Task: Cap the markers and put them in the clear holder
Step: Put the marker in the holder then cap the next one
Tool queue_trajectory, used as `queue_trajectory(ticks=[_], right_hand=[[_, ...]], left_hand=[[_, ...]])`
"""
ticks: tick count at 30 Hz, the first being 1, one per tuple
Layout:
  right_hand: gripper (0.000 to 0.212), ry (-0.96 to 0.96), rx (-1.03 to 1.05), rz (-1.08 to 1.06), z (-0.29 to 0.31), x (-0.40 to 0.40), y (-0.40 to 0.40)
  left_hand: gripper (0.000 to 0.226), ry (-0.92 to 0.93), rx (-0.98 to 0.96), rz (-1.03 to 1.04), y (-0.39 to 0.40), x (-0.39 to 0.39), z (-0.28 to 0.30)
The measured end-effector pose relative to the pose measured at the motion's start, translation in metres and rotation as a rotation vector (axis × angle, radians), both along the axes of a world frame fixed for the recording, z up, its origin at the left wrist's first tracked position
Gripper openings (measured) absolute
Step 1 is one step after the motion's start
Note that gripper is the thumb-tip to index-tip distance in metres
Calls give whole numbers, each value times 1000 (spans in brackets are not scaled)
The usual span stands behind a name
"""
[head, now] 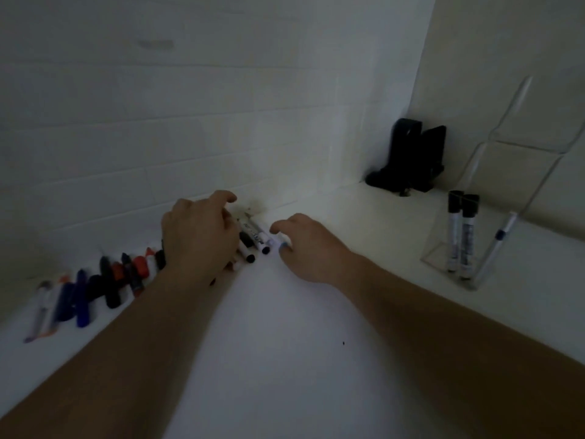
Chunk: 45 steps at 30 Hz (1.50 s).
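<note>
Both hands reach into the row of loose markers against the wall.

Nearest, the white table (285, 359) lies bare under the forearms. The left hand (198, 236) arches over the markers (253, 240) with fingers loosely curled and spread, gripping nothing that shows. The right hand (304, 248) hovers just right of them, fingers (278, 228) bent and narrow, a small pale piece at their tips; whether it is pinched I cannot tell. Best to pin one barrel with the left and press a cap straight on with the right. Left of the left fingers, coloured pens (95, 289) crowd close and could roll. Far right of the right fingers stands the clear holder (443, 258), already holding two black-capped markers (460, 236); beyond it a black object (408, 156) sits in the corner.
</note>
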State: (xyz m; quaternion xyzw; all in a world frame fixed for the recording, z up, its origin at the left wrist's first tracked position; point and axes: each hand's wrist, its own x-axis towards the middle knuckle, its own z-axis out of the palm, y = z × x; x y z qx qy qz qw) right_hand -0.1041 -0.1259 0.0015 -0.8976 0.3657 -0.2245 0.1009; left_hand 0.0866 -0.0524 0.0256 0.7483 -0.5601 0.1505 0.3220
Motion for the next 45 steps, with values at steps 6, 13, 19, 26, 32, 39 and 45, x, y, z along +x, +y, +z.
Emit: queue_trajectory(ticks=[6, 13, 19, 26, 32, 39, 45], right_hand=[[23, 79, -110, 2, -3, 1, -12], [17, 193, -46, -107, 5, -53, 5], [26, 2, -72, -208, -10, -76, 15], [34, -159, -25, -231, -12, -80, 7], [30, -222, 51, -220, -10, -83, 6], [26, -325, 105, -200, -5, -87, 8], [15, -333, 100, -255, -6, -89, 4]], left_hand=[[40, -31, 44, -9, -1, -9, -3], [28, -98, 91, -20, 0, -24, -8], [35, -129, 216, -74, -5, -40, -11], [54, -289, 503, -47, -26, -51, 2], [45, -308, 637, -14, -54, -55, 15], [23, 55, 234, -424, -35, -64, 17], [12, 161, -28, -536, 0, -72, -22]])
